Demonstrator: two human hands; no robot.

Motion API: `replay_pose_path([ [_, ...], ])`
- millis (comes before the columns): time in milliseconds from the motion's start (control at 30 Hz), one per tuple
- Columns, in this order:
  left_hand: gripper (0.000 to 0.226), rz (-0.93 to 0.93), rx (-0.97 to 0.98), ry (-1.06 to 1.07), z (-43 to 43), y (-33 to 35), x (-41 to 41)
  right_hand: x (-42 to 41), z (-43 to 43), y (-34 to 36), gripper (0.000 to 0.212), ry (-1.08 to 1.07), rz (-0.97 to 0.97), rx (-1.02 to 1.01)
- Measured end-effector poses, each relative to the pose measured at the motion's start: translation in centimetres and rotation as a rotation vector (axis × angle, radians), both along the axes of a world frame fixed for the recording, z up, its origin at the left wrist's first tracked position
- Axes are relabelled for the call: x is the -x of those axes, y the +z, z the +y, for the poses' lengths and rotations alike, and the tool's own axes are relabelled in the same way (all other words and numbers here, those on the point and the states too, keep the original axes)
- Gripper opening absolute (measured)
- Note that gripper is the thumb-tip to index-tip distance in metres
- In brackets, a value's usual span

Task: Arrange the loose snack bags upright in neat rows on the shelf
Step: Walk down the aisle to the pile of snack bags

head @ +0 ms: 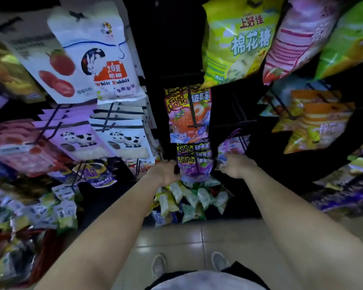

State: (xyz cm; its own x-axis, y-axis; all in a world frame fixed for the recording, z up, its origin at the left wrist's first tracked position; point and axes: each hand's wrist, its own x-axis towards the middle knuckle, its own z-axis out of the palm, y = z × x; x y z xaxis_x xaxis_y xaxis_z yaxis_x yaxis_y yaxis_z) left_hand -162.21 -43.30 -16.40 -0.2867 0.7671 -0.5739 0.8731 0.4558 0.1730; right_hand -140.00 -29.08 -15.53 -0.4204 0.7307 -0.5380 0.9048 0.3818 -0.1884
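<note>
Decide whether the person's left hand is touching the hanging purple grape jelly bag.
Touching. The head view shows the left hand with fingertips curled onto the left edge of the purple grape jelly bag, no gap between them.

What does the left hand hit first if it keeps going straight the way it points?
The purple Guo Dong jelly bag, hanging right at the left hand fingertips; it may already be touching, depth unclear.

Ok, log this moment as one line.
left hand: at purple bag, grip unclear | right hand: grips pale bag | loose bags: heaped below hands
</note>
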Motion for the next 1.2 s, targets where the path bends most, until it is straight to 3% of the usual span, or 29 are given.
replay_pose_path([
  [100, 0.070, -0.015, 0.022, -0.102, -1.5, -1.6, 2.0, 1.2, -3.6, -0.5, 0.065, -0.053, -0.022, 0.021],
  [233, 0.068, 0.001, 0.054, -0.180, -3.7, -3.0, 2.7, 2.1, -7.7, -1.7, 0.070, -0.088, -0.083, 0.030],
  [467, 0.084, -0.071, 0.086, -0.155, -5.3, -8.4, -0.3, -1.8, -9.8, -5.8, 0.067, -0.061, -0.108, 0.082],
  [600, 0.075, -0.045, 0.066, -0.171, -3.5, -16.1, -3.9, -5.1, -8.0, -13.7, 0.066, -0.062, -0.071, 0.081],
  [967, 0.065, 0.037, -0.172, -0.322, 5.0, -44.7, -12.1, -14.0, -3.2, -45.6, 0.066, -0.148, -0.112, -0.031],
  [1067, 0.064, 0.085, -0.216, -0.346, 3.8, -48.4, -13.1, -15.3, -4.1, -49.7, 0.067, -0.178, -0.098, -0.064],
  [1200, 0.065, 0.068, -0.230, -0.316, 0.4, -49.4, -14.8, -16.9, -7.3, -50.1, 0.068, -0.218, -0.061, -0.074],
])
